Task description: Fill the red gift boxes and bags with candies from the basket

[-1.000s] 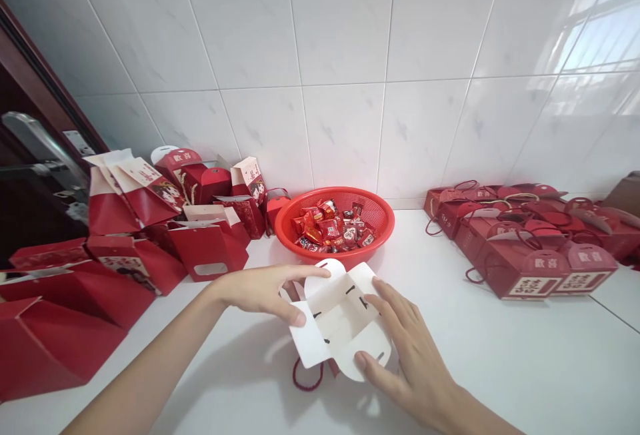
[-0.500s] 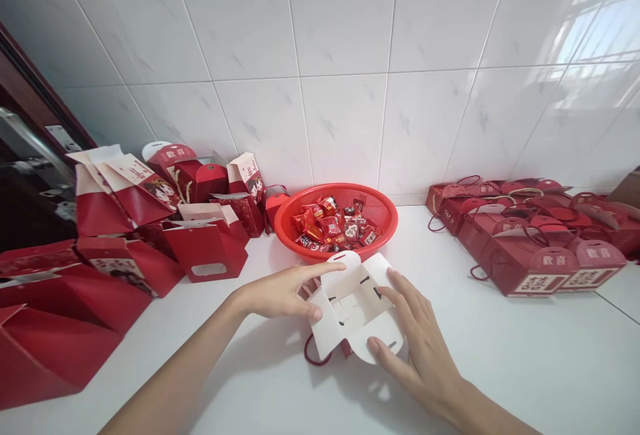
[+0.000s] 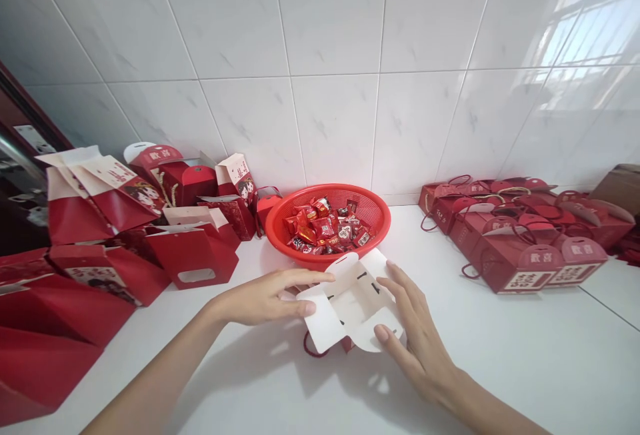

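An open gift box [image 3: 356, 303], white inside with its flaps spread outward, sits in front of the basket. My left hand [image 3: 273, 296] is at the box's left side, thumb on the left flap and fingers apart. On the right, my right hand [image 3: 417, 328] rests against the box with its fingers spread around the right flaps. A dark red cord [image 3: 314, 350] loops out under the left flap. Just behind stands a red plastic basket [image 3: 379, 207] holding several red-wrapped candies [image 3: 324, 227].
Several red and cream gift bags [image 3: 193, 255] crowd the left side. Several handled red boxes [image 3: 505, 258] stand in rows at the right, with a brown carton [image 3: 620, 185] behind them. A tiled wall [image 3: 340, 128] closes off the back of the white table [image 3: 240, 388].
The camera view has shifted slightly to the right. The front flap sits a little differently, and my right thumb has moved slightly along it. Both hands stay at the box.
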`<state>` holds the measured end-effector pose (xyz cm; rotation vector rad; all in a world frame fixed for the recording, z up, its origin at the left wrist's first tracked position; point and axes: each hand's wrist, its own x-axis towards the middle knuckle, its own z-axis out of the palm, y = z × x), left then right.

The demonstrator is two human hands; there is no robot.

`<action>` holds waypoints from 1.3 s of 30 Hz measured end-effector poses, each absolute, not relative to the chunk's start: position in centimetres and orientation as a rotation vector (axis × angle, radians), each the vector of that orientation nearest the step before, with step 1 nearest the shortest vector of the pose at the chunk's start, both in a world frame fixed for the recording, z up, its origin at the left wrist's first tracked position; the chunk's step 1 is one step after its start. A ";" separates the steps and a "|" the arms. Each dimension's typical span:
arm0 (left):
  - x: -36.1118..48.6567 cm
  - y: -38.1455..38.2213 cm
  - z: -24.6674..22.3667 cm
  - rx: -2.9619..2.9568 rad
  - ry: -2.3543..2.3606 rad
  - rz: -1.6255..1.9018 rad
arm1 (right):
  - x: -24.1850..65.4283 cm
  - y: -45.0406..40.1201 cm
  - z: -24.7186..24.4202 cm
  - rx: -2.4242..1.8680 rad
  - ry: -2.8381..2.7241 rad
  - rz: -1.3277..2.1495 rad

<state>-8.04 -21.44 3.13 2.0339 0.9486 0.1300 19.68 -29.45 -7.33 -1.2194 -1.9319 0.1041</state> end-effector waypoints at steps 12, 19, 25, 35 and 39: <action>-6.9 -14.5 7.0 2.313 1.256 0.308 | 20.6 -28.9 -6.5 -0.939 -1.744 0.174; -4.0 -8.2 4.5 2.450 1.534 -0.351 | 21.6 -27.1 -7.2 -1.032 -1.495 0.256; -1.5 -7.4 3.3 2.373 1.596 -0.589 | 21.8 -26.5 -7.7 -1.104 -1.504 0.285; 0.1 -7.9 1.8 2.400 1.603 -0.320 | 21.7 -26.0 -7.8 -1.153 -1.534 0.280; 0.2 -7.9 1.6 2.408 1.604 -0.299 | 21.9 -23.2 -5.8 -1.095 -1.505 0.267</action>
